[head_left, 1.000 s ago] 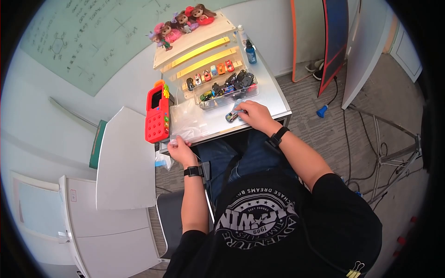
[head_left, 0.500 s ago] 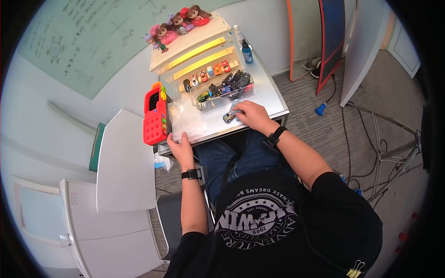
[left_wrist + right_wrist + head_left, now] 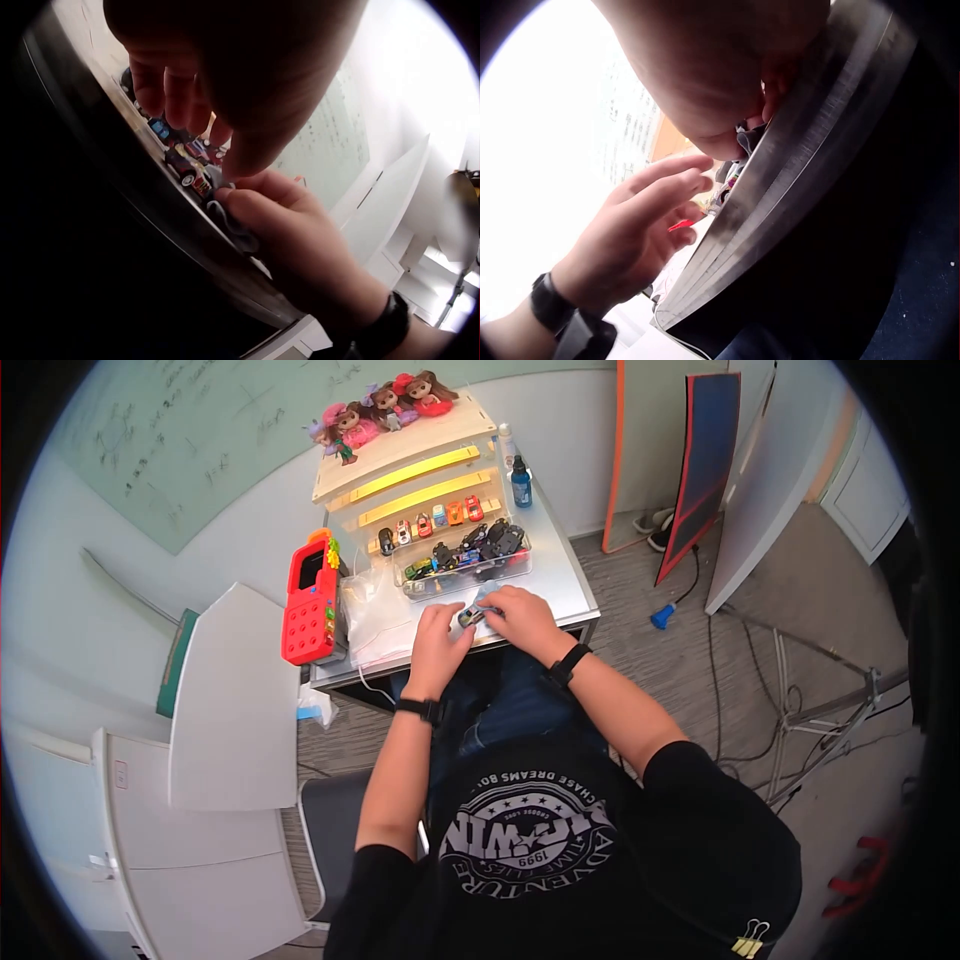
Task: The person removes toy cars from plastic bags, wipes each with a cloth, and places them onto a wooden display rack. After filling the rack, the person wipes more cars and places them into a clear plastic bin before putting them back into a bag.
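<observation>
A small toy car (image 3: 469,616) with coloured markings sits at the front edge of the silver table (image 3: 560,575). My right hand (image 3: 522,622) pinches a grey-blue cloth (image 3: 231,225) against the car's rear end. From the other side my left hand (image 3: 440,647) reaches in, its fingers spread around the car's near end and holding nothing. In the right wrist view the left fingers (image 3: 694,184) are apart and slightly bent, beside the car. The right palm hides part of the cloth there.
Behind the hands stands a clear bin (image 3: 470,572) heaped with toy cars. Several cars line a wooden rack (image 3: 425,515), with dolls (image 3: 390,405) on top. A red toy (image 3: 312,600) and a plastic bag (image 3: 375,620) lie left; a blue bottle (image 3: 521,482) stands back right.
My left hand has let go of the plastic bag at the table's left front and moved right to the toy car. The right hand stays at the car with the cloth.
</observation>
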Tool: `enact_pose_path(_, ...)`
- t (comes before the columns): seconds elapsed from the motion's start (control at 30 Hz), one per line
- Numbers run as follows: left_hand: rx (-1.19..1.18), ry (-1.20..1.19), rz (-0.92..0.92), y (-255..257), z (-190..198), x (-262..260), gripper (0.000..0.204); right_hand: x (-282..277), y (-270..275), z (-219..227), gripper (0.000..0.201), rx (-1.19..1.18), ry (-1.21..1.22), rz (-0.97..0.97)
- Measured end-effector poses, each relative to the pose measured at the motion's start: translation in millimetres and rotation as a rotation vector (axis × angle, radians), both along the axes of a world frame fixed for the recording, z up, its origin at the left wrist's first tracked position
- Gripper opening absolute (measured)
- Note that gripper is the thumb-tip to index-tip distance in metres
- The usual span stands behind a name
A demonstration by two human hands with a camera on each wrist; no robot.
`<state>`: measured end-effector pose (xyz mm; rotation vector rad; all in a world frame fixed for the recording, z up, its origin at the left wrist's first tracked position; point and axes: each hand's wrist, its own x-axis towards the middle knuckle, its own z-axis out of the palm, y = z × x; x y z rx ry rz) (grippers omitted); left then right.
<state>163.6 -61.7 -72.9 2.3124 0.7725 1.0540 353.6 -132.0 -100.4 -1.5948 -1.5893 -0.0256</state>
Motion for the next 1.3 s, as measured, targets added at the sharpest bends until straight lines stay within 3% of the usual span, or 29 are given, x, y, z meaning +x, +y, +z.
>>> enact_pose_path(0.1,0.069,-0.021,-0.015,16,-18,26,0.030,1,1,-1,0.015,-0.009,-0.034,-0.009)
enact_pose_path(0.17,0.053,0.102,0.028,17,-25,26,0.028,-1,-2,-1,0.016,-0.011,-0.009,-0.011)
enact_pose_path(0.33,0.007,0.066,-0.003,23,-33,19,0.027,1,-4,3,0.017,-0.117,0.153,-0.020)
enact_pose_path(0.47,-0.012,0.057,0.005,23,-33,19,0.030,11,2,-3,0.018,-0.095,0.142,-0.017)
enact_pose_path(0.53,-0.055,0.076,0.010,23,-30,19,0.030,12,6,5,0.018,-0.170,0.550,-0.078)
enact_pose_path(0.57,-0.042,0.071,0.006,22,-30,18,0.030,14,8,12,0.018,-0.175,0.539,-0.072)
enact_pose_path(0.63,-0.035,0.060,0.010,21,-29,17,0.030,20,11,26,0.020,-0.219,1.087,-0.002)
enact_pose_path(0.67,-0.046,0.068,0.009,20,-27,17,0.030,22,18,13,0.018,-0.128,0.861,0.039)
enact_pose_path(0.7,-0.058,0.077,0.006,19,-27,17,0.030,22,19,6,0.018,-0.136,0.858,0.039)
enact_pose_path(0.77,-0.045,0.074,0.014,21,-32,17,0.030,10,10,10,0.020,-0.061,0.084,0.058)
enact_pose_path(0.8,-0.020,0.071,0.019,23,-33,18,0.030,0,1,15,0.022,-0.219,0.074,0.026)
enact_pose_path(0.83,-0.018,0.067,0.022,23,-33,18,0.030,-1,1,21,0.022,-0.217,0.069,0.028)
enact_pose_path(0.93,-0.080,0.057,0.004,22,-36,15,0.030,-5,7,40,0.026,-0.476,-0.176,-0.021)
enact_pose_path(1.17,-0.041,0.062,0.013,25,-34,18,0.030,-10,30,64,0.024,-0.687,-0.469,0.012)
enact_pose_path(1.23,-0.068,0.080,0.039,24,-33,18,0.030,-5,39,70,0.024,-0.686,-0.427,0.020)
enact_pose_path(1.3,-0.052,0.074,0.030,23,-32,17,0.030,3,47,81,0.022,-0.745,-0.349,0.170)
